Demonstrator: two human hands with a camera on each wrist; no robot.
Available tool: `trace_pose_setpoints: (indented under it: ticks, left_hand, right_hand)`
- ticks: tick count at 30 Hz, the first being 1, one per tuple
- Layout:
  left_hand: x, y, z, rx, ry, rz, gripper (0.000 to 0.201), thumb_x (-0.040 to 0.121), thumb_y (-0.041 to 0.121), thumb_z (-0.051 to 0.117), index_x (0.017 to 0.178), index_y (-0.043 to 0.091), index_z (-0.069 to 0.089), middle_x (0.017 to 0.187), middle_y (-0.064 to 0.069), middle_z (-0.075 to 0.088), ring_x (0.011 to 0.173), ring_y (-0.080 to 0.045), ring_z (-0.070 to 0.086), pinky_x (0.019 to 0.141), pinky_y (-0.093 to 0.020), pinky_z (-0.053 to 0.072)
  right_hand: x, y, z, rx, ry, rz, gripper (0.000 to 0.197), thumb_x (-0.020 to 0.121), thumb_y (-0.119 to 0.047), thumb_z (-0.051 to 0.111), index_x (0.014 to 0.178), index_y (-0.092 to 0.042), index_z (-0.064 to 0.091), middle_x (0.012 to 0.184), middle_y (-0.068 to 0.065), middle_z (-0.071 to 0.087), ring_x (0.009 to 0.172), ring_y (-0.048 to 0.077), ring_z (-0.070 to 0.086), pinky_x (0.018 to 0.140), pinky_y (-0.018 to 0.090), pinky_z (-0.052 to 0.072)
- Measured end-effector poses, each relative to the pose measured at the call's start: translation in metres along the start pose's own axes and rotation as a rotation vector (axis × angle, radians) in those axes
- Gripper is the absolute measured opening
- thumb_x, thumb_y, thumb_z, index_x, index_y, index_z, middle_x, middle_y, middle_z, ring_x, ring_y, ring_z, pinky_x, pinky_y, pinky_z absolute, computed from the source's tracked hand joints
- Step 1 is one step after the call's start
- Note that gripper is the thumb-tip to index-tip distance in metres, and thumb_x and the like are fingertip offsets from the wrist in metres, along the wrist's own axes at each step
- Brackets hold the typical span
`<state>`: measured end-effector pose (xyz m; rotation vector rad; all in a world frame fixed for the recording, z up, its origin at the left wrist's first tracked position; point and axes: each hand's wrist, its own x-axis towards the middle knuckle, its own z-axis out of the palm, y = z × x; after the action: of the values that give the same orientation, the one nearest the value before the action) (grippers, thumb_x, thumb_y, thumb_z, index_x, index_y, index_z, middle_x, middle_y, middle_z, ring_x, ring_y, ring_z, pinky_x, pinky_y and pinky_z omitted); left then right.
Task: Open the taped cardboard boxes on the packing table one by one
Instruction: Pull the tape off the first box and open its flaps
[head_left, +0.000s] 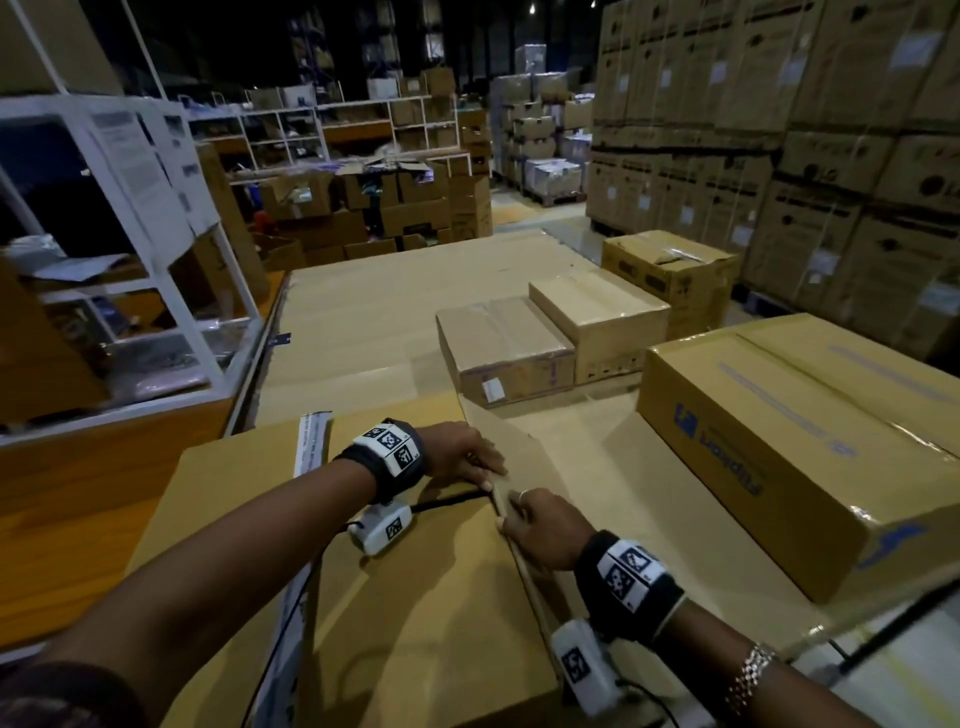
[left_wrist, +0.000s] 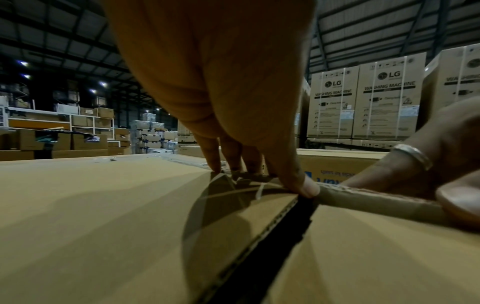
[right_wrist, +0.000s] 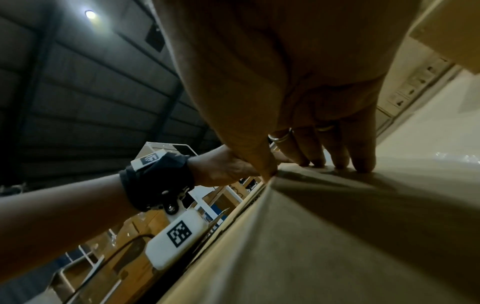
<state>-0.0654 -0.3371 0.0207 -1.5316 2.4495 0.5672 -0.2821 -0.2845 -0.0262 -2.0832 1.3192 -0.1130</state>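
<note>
A big brown cardboard box (head_left: 395, 587) lies right in front of me on the packing table. Its left top flap (left_wrist: 103, 216) lies flat, and a dark gap (left_wrist: 272, 236) shows beside it. The right top flap (head_left: 587, 499) is raised. My left hand (head_left: 485, 475) pinches that flap's free edge, fingers over the far side and thumb (left_wrist: 309, 189) on the near side. Just below it my right hand (head_left: 514, 512), with rings, grips the same edge. In the right wrist view its fingers (right_wrist: 337, 162) lie on the flap's outer face.
A long box with blue print (head_left: 779, 441) lies close on the right. Two smaller taped boxes (head_left: 504, 348) (head_left: 597, 317) and a third (head_left: 670, 270) sit farther back. A white shelf frame (head_left: 171, 291) borders the left. Stacked washing-machine cartons (head_left: 831, 156) rise at the back right.
</note>
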Motion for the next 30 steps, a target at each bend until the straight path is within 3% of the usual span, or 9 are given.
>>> trace_pose_setpoints:
  ticks: [2,5,10,15,18,21,26,28,30]
  left_hand:
    - [0.003,-0.003,0.003,0.004,-0.002,0.026,0.047,0.096,0.038,0.066,0.138,0.016,0.063,0.146,-0.003,0.057,0.139,-0.025,0.049,0.115,-0.043,0.039]
    - [0.005,-0.003,0.005,0.018,-0.001,0.049,0.046,0.098,0.035,0.064,0.139,0.015,0.062,0.149,-0.004,0.055,0.142,-0.024,0.046,0.117,-0.039,0.036]
    - [-0.006,0.005,0.008,0.092,0.01,0.014,0.046,0.102,0.039,0.056,0.144,0.021,0.056,0.153,0.0,0.051,0.142,-0.024,0.044,0.116,-0.044,0.036]
    - [-0.038,0.033,-0.001,0.139,-0.089,-0.113,0.062,0.099,0.047,0.058,0.154,0.024,0.04,0.16,-0.003,0.039,0.136,-0.027,0.047,0.113,-0.041,0.037]
    - [-0.082,0.05,-0.007,0.166,-0.112,-0.161,0.075,0.096,0.054,0.06,0.158,0.023,0.032,0.162,-0.005,0.036,0.141,-0.029,0.042,0.113,-0.042,0.037]
    - [-0.146,0.067,-0.004,0.146,-0.089,-0.198,0.076,0.095,0.055,0.06,0.158,0.024,0.031,0.158,-0.004,0.042,0.141,-0.027,0.043,0.113,-0.044,0.039]
    - [-0.268,0.1,0.043,0.017,0.116,-0.331,0.069,0.092,0.062,0.059,0.152,0.038,0.038,0.15,0.011,0.05,0.131,-0.011,0.051,0.108,-0.036,0.045]
    - [-0.309,0.115,0.073,-0.075,0.204,-0.396,0.069,0.089,0.065,0.06,0.15,0.04,0.04,0.151,0.016,0.047,0.134,-0.004,0.045,0.109,-0.028,0.041]
    - [-0.338,0.126,0.108,-0.154,0.292,-0.444,0.076,0.086,0.071,0.06,0.152,0.042,0.037,0.158,0.022,0.032,0.145,0.001,0.027,0.115,-0.025,0.028]
  right_hand:
    - [0.002,0.002,0.002,0.041,0.009,-0.035,0.037,0.096,-0.047,0.057,0.112,-0.014,0.062,0.094,0.005,0.054,0.089,0.025,0.055,0.072,0.029,0.036]
    - [0.001,0.004,0.004,0.064,0.016,-0.091,0.045,0.098,-0.04,0.057,0.13,-0.009,0.062,0.112,0.012,0.066,0.105,0.029,0.062,0.08,0.03,0.044]
    - [-0.007,-0.002,0.003,0.056,-0.012,-0.104,0.043,0.101,-0.036,0.052,0.135,-0.011,0.055,0.126,0.016,0.064,0.119,0.035,0.059,0.095,0.038,0.049]
    - [-0.031,-0.019,-0.007,-0.258,-0.16,-0.192,0.054,0.098,-0.045,0.055,0.138,-0.012,0.044,0.13,0.014,0.058,0.114,0.033,0.058,0.09,0.037,0.047]
    - [-0.056,-0.034,-0.016,-0.428,-0.221,-0.287,0.057,0.097,-0.051,0.056,0.137,-0.011,0.047,0.132,0.012,0.054,0.112,0.03,0.058,0.086,0.037,0.047]
    - [-0.084,-0.05,-0.021,-0.497,-0.263,-0.348,0.072,0.098,-0.054,0.053,0.155,-0.015,0.031,0.145,0.007,0.047,0.123,0.026,0.053,0.099,0.04,0.048]
    - [-0.123,-0.082,0.0,-0.452,-0.238,-0.524,0.066,0.099,-0.052,0.052,0.156,-0.027,0.029,0.155,-0.003,0.043,0.133,0.021,0.046,0.104,0.037,0.044]
    - [-0.132,-0.098,0.014,-0.407,-0.257,-0.56,0.067,0.099,-0.052,0.053,0.157,-0.028,0.029,0.158,-0.004,0.04,0.138,0.02,0.042,0.107,0.036,0.041]
    - [-0.135,-0.113,0.032,-0.384,-0.278,-0.571,0.071,0.098,-0.053,0.054,0.159,-0.03,0.024,0.156,-0.003,0.043,0.137,0.02,0.044,0.106,0.036,0.042]
